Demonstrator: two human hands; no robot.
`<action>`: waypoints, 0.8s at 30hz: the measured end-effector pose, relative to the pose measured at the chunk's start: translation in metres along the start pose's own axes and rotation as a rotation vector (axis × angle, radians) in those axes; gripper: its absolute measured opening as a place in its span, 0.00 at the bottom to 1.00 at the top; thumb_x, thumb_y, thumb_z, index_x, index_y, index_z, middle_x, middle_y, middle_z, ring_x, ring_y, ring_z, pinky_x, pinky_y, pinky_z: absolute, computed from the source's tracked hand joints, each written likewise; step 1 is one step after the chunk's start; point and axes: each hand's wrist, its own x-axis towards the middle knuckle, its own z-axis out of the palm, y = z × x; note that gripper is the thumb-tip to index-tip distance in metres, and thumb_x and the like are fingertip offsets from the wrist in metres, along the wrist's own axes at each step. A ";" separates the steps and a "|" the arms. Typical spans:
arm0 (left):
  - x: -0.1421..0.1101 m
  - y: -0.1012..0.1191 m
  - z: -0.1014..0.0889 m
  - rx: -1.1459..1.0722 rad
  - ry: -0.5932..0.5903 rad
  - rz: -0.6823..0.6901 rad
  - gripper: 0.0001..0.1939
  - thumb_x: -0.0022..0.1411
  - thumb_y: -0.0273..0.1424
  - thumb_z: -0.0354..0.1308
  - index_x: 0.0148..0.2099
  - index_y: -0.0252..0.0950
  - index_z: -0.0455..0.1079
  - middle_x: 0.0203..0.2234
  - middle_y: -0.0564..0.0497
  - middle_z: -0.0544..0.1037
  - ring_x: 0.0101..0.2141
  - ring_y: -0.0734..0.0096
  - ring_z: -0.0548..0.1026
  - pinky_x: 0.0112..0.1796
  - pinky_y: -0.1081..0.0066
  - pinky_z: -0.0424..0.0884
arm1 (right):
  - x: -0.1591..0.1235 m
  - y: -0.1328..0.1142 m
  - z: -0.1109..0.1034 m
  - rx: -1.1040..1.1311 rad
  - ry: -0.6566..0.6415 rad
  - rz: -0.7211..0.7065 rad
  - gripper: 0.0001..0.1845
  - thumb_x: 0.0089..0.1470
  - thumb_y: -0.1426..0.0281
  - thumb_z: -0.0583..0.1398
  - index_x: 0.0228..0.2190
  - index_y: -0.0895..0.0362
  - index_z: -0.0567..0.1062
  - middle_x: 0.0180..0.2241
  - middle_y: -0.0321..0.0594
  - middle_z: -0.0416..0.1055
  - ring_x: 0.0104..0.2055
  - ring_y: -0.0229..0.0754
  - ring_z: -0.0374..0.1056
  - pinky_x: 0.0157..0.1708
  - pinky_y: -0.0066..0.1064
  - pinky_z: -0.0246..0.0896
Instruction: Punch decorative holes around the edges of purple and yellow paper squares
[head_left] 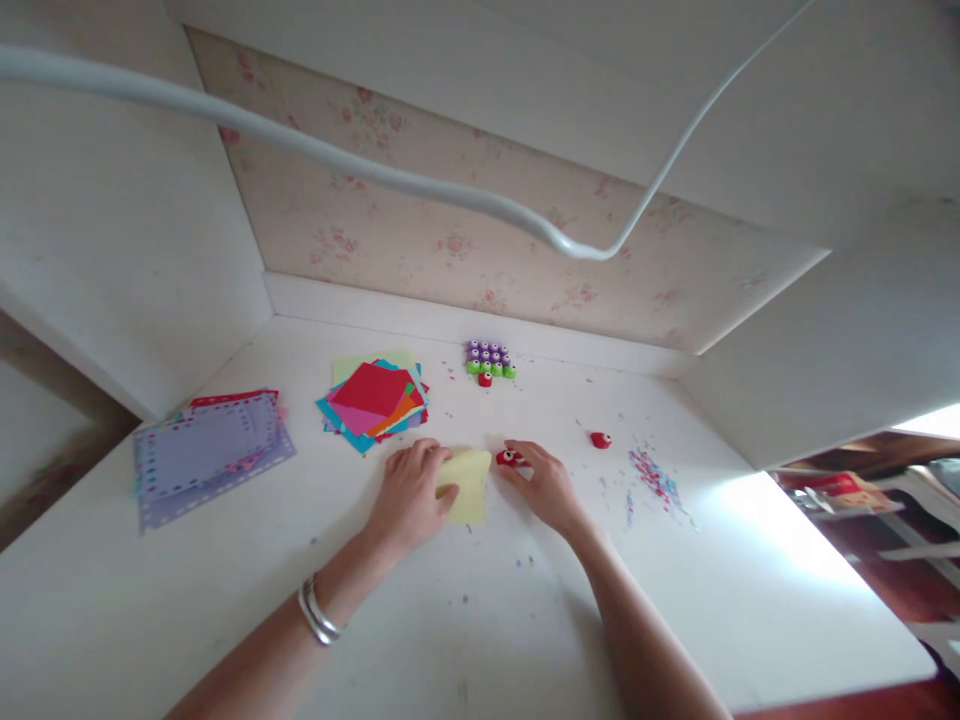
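A pale yellow paper square [469,485] lies on the white desk [480,620]. My left hand [411,495] rests on its left edge, thumb pinching the sheet. My right hand [544,485] is closed round a small red paper punch [508,458] at the sheet's upper right corner. Silver bangles sit on my left wrist.
A fanned stack of coloured paper squares [375,402] lies behind my left hand. Punched purple sheets [210,450] are at the far left. A cluster of purple and green punches [489,359] stands by the back wall, another red punch [601,439] and paper confetti [654,478] to the right.
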 end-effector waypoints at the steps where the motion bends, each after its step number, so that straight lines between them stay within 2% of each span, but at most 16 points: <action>1: 0.000 -0.001 0.001 -0.013 -0.001 0.001 0.20 0.56 0.28 0.62 0.50 0.38 0.65 0.48 0.45 0.72 0.51 0.57 0.69 0.52 0.57 0.61 | -0.006 -0.002 -0.001 0.012 0.003 -0.008 0.15 0.59 0.63 0.59 0.47 0.50 0.76 0.48 0.42 0.74 0.46 0.45 0.72 0.47 0.38 0.67; 3: 0.001 -0.001 0.002 -0.027 -0.021 -0.005 0.20 0.56 0.28 0.63 0.50 0.38 0.64 0.47 0.47 0.74 0.50 0.57 0.70 0.51 0.57 0.62 | -0.013 -0.005 -0.003 0.052 0.016 -0.024 0.13 0.61 0.64 0.57 0.45 0.50 0.77 0.46 0.42 0.75 0.48 0.45 0.71 0.48 0.38 0.67; 6: 0.002 0.000 0.002 -0.047 -0.065 -0.009 0.19 0.57 0.28 0.61 0.51 0.38 0.63 0.44 0.48 0.76 0.47 0.57 0.72 0.49 0.55 0.63 | -0.015 -0.006 -0.005 0.166 0.018 -0.006 0.11 0.61 0.64 0.57 0.38 0.51 0.79 0.41 0.41 0.77 0.42 0.43 0.73 0.41 0.33 0.69; 10: 0.001 0.002 0.002 -0.138 -0.127 0.023 0.22 0.62 0.27 0.57 0.58 0.41 0.60 0.47 0.46 0.72 0.48 0.59 0.72 0.48 0.59 0.68 | -0.014 -0.001 -0.002 0.302 0.047 0.083 0.10 0.59 0.63 0.59 0.37 0.52 0.79 0.39 0.40 0.77 0.38 0.41 0.74 0.37 0.31 0.70; 13: 0.001 0.003 0.003 -0.248 -0.111 0.015 0.25 0.62 0.26 0.57 0.61 0.42 0.58 0.49 0.46 0.71 0.50 0.62 0.72 0.50 0.62 0.69 | -0.014 0.001 0.002 0.365 0.038 0.121 0.11 0.59 0.62 0.59 0.38 0.53 0.79 0.39 0.41 0.78 0.37 0.42 0.74 0.38 0.33 0.70; 17: 0.004 -0.002 0.006 -0.321 -0.058 0.007 0.31 0.59 0.28 0.60 0.63 0.43 0.56 0.55 0.47 0.69 0.56 0.63 0.68 0.56 0.62 0.65 | -0.015 0.000 0.005 0.415 0.028 0.142 0.11 0.59 0.62 0.59 0.39 0.52 0.79 0.40 0.41 0.78 0.39 0.42 0.75 0.40 0.34 0.70; 21: 0.006 -0.008 0.008 -0.306 -0.040 0.006 0.28 0.60 0.30 0.62 0.61 0.44 0.62 0.59 0.47 0.67 0.59 0.61 0.65 0.60 0.58 0.62 | -0.015 -0.001 0.006 0.409 0.033 0.175 0.11 0.59 0.62 0.60 0.41 0.51 0.79 0.42 0.41 0.78 0.41 0.43 0.75 0.40 0.35 0.70; 24: 0.005 -0.010 0.009 -0.299 -0.039 0.009 0.22 0.59 0.30 0.62 0.57 0.41 0.67 0.59 0.45 0.67 0.59 0.59 0.66 0.59 0.57 0.64 | -0.015 -0.004 0.006 0.389 0.047 0.163 0.11 0.58 0.62 0.61 0.40 0.52 0.79 0.42 0.41 0.78 0.40 0.43 0.75 0.39 0.34 0.70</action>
